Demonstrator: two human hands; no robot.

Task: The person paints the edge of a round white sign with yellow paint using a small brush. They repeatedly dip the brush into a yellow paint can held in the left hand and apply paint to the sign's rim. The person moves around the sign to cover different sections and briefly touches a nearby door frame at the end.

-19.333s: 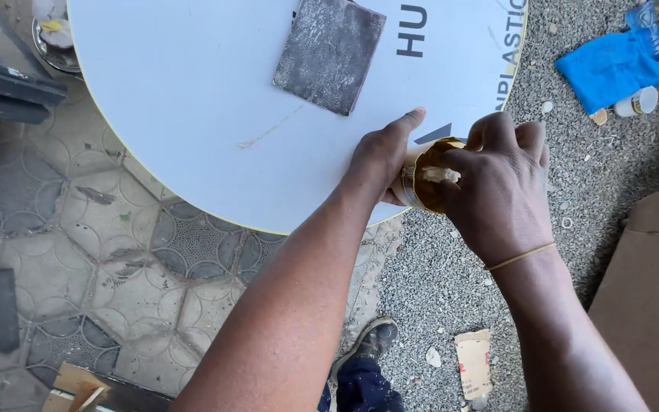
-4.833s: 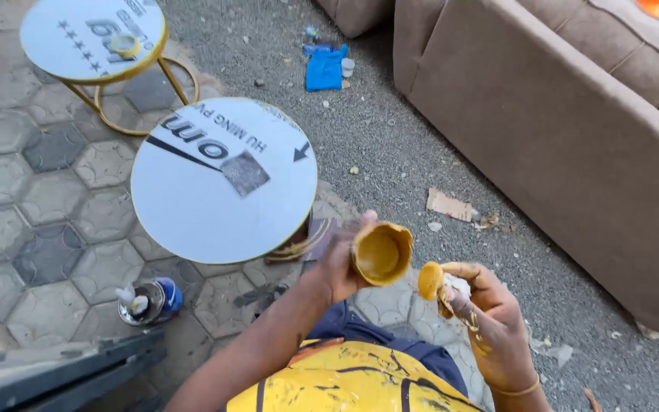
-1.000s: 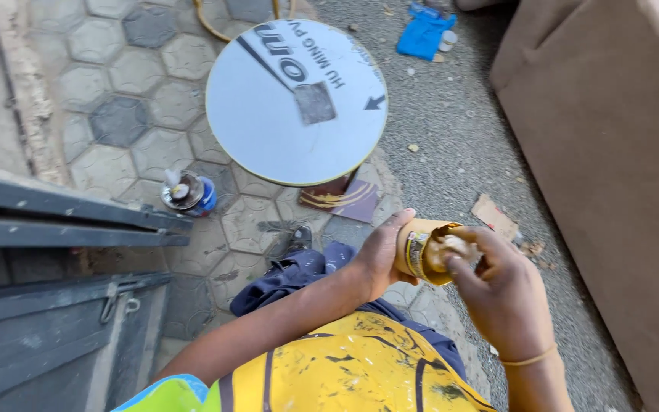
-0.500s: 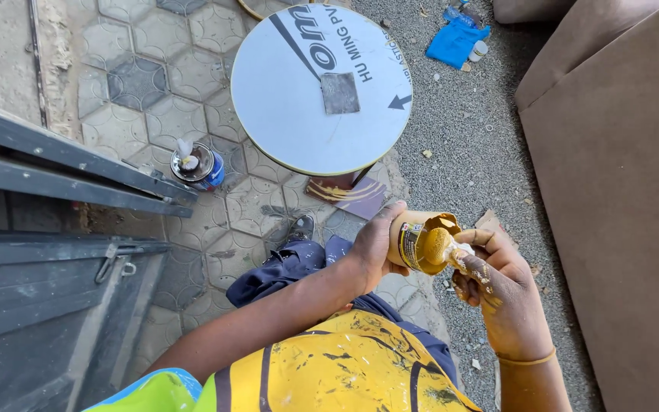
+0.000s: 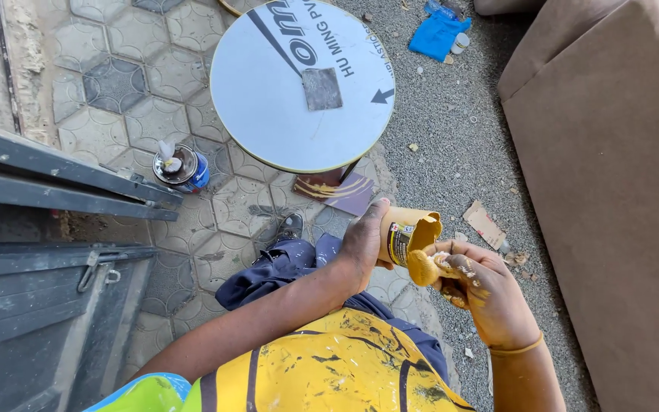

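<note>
Below the camera, on a floor of grey hexagonal paving (image 5: 116, 84) that gives way to gravel (image 5: 451, 145) on the right, the scene runs from largest to smallest as follows. A tan upholstered sofa (image 5: 612, 191) fills the right edge, and a grey metal gate (image 5: 47, 252) lies along the left. A round white tabletop (image 5: 284, 114) with a thin gold rim stands ahead of the person, with a square of grey sandpaper (image 5: 322, 88) lying near its centre; its flat white face shows no gold coating, so as judged from this view only the edge has been treated. Beneath its near edge lies a dark board streaked with gold (image 5: 337, 191). A blue rag (image 5: 436, 34) lies on the gravel beyond the tabletop, and an open blue tin holding a white cloth (image 5: 179, 166) stands on the paving to its left. The left hand (image 5: 364, 244) is clamped round a small gold-smeared paint can (image 5: 409, 233), held tilted above the knees, well apart from the tabletop. The right hand (image 5: 478, 286) is closed on a gold-soaked pad (image 5: 423, 267) just at the can's mouth; loading the pad appears to be the step in hand, with application to come.
</note>
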